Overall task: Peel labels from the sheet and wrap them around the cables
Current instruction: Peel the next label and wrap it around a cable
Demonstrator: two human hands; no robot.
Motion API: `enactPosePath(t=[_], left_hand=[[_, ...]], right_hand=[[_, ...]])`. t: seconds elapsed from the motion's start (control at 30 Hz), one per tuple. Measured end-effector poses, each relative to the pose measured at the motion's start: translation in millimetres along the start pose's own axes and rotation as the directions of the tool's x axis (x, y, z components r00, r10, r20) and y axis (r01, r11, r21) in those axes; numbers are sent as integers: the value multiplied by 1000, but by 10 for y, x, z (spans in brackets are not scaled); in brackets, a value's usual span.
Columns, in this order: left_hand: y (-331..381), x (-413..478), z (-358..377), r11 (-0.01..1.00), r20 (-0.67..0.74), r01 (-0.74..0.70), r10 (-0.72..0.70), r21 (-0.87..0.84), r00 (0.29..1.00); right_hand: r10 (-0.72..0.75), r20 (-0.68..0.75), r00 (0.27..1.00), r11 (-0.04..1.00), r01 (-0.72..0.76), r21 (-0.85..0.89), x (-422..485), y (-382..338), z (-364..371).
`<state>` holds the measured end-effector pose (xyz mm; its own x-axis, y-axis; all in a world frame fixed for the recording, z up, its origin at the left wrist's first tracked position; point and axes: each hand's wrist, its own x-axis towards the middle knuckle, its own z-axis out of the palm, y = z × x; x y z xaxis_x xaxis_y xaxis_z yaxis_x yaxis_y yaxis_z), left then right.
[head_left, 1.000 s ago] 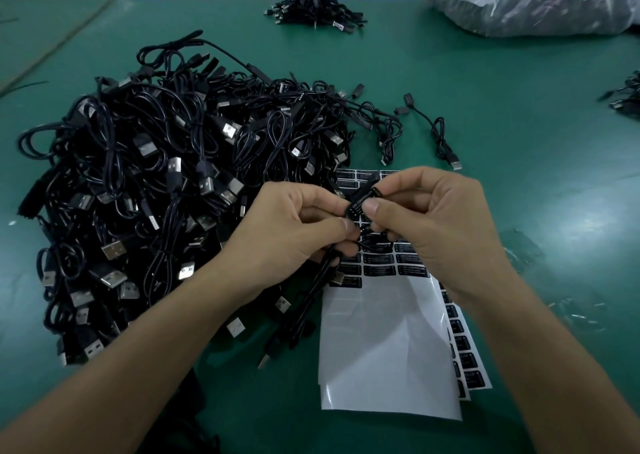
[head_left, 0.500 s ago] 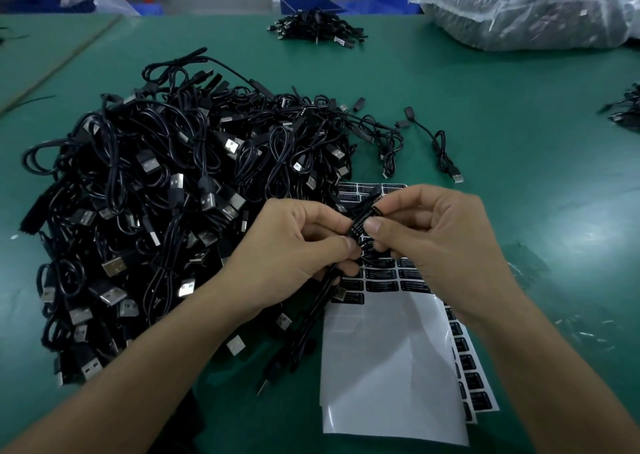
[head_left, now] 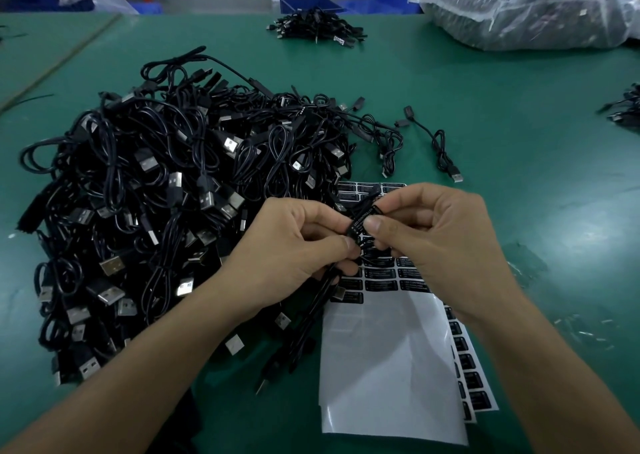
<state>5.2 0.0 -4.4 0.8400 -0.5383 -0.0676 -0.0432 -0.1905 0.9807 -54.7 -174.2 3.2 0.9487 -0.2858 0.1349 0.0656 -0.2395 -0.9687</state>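
Above the sheet (head_left: 391,367), the left hand (head_left: 294,249) pinches the cable (head_left: 311,318) to keep it steady, so the right hand (head_left: 440,242) fingers can pinch the label (head_left: 362,219) around it.

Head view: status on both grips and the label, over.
Left grip pinches cable just below label. Right grip pinches label against cable, above label sheet. Cable pile at left, not in the way.
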Motion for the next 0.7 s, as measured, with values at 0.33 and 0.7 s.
enactPosePath(t=[0.33, 0.7], left_hand=[[23, -12, 14, 1000, -5, 1, -1, 5, 1000], [26, -18, 15, 1000, -2, 1, -1, -4, 1000]], right_hand=[[6, -3, 1000, 1000, -6, -7, 0, 4, 2], [-7, -46, 999, 999, 5, -42, -9, 8, 20]])
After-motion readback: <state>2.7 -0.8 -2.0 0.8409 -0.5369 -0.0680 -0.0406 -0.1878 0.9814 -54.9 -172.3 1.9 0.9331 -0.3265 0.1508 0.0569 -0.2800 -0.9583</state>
